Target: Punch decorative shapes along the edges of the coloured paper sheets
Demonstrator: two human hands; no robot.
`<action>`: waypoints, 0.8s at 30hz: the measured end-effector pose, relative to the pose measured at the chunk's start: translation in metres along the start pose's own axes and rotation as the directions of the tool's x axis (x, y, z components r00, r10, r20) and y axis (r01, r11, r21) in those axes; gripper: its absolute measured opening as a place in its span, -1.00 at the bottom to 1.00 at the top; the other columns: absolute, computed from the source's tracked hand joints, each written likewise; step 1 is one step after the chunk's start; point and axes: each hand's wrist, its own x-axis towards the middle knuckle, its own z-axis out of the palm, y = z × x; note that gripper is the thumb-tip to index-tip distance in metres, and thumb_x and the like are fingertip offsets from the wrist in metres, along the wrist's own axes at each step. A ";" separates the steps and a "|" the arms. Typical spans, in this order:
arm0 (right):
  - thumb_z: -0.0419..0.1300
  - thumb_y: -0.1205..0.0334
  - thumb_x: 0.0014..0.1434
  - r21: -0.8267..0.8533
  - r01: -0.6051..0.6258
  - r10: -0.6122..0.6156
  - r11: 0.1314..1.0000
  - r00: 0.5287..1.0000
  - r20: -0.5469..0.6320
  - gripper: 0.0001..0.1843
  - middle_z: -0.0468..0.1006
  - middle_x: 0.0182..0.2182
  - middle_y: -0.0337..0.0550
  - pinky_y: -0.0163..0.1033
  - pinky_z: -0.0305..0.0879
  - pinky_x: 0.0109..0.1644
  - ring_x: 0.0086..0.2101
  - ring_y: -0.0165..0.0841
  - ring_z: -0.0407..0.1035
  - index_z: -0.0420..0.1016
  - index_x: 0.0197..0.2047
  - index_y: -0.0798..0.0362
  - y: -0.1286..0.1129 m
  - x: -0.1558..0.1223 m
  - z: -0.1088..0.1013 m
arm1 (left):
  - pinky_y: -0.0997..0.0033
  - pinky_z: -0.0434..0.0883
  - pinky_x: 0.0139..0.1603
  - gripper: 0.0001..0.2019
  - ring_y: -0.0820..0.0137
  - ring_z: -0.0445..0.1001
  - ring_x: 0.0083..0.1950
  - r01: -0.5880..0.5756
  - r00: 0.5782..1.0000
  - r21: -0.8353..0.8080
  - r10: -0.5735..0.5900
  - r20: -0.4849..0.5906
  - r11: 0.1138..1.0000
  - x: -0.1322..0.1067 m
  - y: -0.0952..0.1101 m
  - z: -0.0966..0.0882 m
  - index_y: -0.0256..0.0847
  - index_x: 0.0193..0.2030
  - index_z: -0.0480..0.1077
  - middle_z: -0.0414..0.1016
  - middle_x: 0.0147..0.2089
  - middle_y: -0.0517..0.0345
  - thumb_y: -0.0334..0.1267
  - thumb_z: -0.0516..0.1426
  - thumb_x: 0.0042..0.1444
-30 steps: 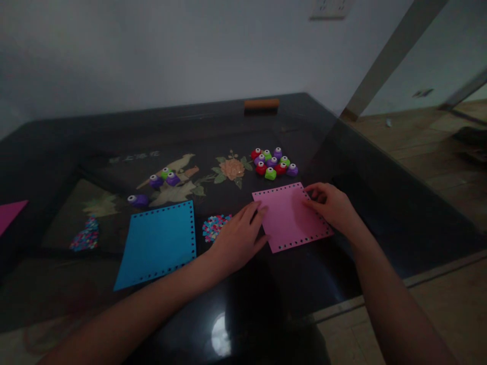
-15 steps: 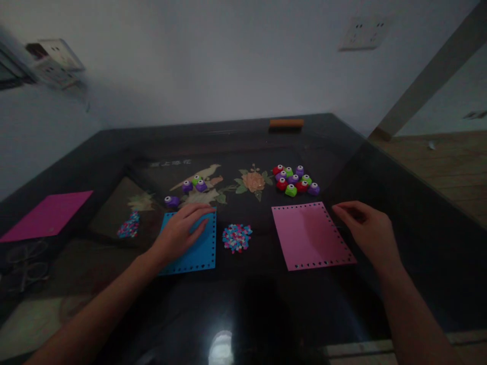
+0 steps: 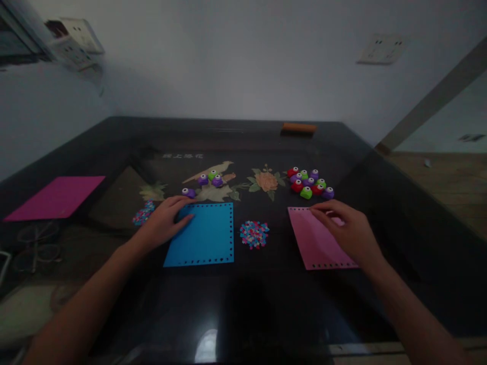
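Note:
My left hand (image 3: 164,221) lies on the upper left corner of a blue square sheet (image 3: 205,235) with punched holes along its edges; its fingers are bent over the corner. My right hand (image 3: 348,230) rests flat on a pink punched sheet (image 3: 315,243), fingers stretched out toward the sheet's top left. Between the two sheets lies a small heap of coloured paper bits (image 3: 254,234).
A cluster of red, green and purple craft punches (image 3: 310,183) sits beyond the pink sheet, three more punches (image 3: 209,178) beyond the blue one. A second confetti heap (image 3: 143,215), a magenta sheet (image 3: 57,196) at far left, an orange bar (image 3: 299,128) at the dark table's (image 3: 243,299) far edge.
My left hand left the pink sheet and moved to the blue sheet's left corner. My right hand came back onto the pink sheet. The camera swung left.

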 end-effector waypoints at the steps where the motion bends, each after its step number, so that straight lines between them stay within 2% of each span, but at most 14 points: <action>1: 0.18 0.13 0.14 0.004 0.057 -0.057 0.998 0.995 0.083 -0.82 0.56 -0.32 -0.14 -0.17 0.31 -0.22 -0.32 -0.29 0.42 0.53 -0.27 0.03 -0.014 0.004 0.008 | 0.07 0.26 0.16 -0.53 0.12 0.31 0.13 0.009 1.000 -0.001 -0.009 0.011 1.000 0.000 0.000 -0.001 -0.24 0.14 0.30 0.34 0.11 -0.09 -0.01 0.00 0.19; 4: 0.16 0.25 0.18 0.031 0.214 -0.214 0.976 0.936 0.279 -0.86 0.55 -0.28 -0.13 -0.20 0.31 -0.20 -0.25 -0.30 0.41 0.50 -0.21 0.05 -0.053 0.018 0.039 | 0.04 0.24 0.17 -0.42 0.08 0.29 0.15 0.039 0.999 -0.003 -0.039 0.038 0.999 -0.001 0.000 -0.002 -0.25 0.17 0.28 0.30 0.14 -0.12 0.09 0.06 0.12; 7: 0.18 0.24 0.17 -0.012 0.328 -0.293 0.945 0.861 0.416 -0.78 0.52 -0.15 -0.07 -0.14 0.29 -0.04 -0.12 -0.26 0.38 0.47 -0.10 0.08 -0.078 0.033 0.077 | 0.03 0.22 0.18 -0.34 0.07 0.25 0.17 0.016 0.999 0.010 -0.017 0.037 1.000 -0.002 -0.001 0.001 -0.24 0.19 0.27 0.26 0.16 -0.14 0.16 0.10 0.06; 9: 0.18 0.16 0.18 -0.086 0.382 -0.303 0.920 0.833 0.463 -0.66 0.46 -0.06 0.03 -0.09 0.28 0.01 -0.04 -0.19 0.34 0.43 -0.01 0.13 -0.086 0.042 0.102 | 0.04 0.21 0.19 -0.32 0.07 0.24 0.16 -0.006 1.000 0.022 0.005 0.026 1.000 -0.002 -0.002 0.003 -0.24 0.19 0.27 0.25 0.15 -0.14 0.17 0.12 0.03; 12: 0.22 0.05 0.13 -0.206 0.412 -0.264 0.888 0.821 0.506 -0.50 0.39 -0.01 0.13 -0.03 0.32 -0.04 0.00 -0.09 0.30 0.38 0.07 0.17 -0.091 0.050 0.129 | 0.06 0.23 0.17 -0.31 0.08 0.25 0.14 -0.016 1.000 0.026 0.015 0.019 1.000 -0.002 -0.004 0.006 -0.23 0.20 0.27 0.25 0.12 -0.13 0.16 0.14 0.02; 16: 0.27 0.04 0.07 -0.275 0.451 -0.263 0.849 0.813 0.520 -0.42 0.36 0.00 0.16 -0.03 0.38 -0.13 0.01 -0.03 0.26 0.37 0.08 0.20 -0.091 0.052 0.142 | 0.07 0.26 0.13 -0.34 0.10 0.26 0.09 -0.016 0.999 0.028 0.015 0.032 0.999 -0.001 -0.003 0.006 -0.24 0.19 0.29 0.27 0.06 -0.11 0.12 0.17 0.02; 20: 0.25 0.08 0.10 -0.290 0.477 -0.286 0.830 0.810 0.512 -0.47 0.37 0.02 0.13 -0.04 0.39 -0.13 0.02 -0.04 0.26 0.38 0.09 0.17 -0.093 0.049 0.140 | 0.07 0.26 0.12 -0.35 0.08 0.26 0.09 -0.029 0.999 0.037 0.029 0.020 0.999 -0.001 -0.002 0.004 -0.29 0.15 0.32 0.26 0.05 -0.14 0.11 0.17 0.01; 24: 0.28 0.12 0.07 -0.279 0.462 -0.289 0.842 0.823 0.489 -0.51 0.40 -0.01 0.07 -0.06 0.39 -0.15 0.00 -0.07 0.29 0.40 0.05 0.12 -0.095 0.046 0.139 | 0.04 0.25 0.13 -0.41 0.06 0.24 0.13 -0.037 0.999 0.058 0.037 0.005 0.998 -0.002 0.002 0.002 -0.26 0.10 0.33 0.25 0.08 -0.13 0.08 0.19 0.01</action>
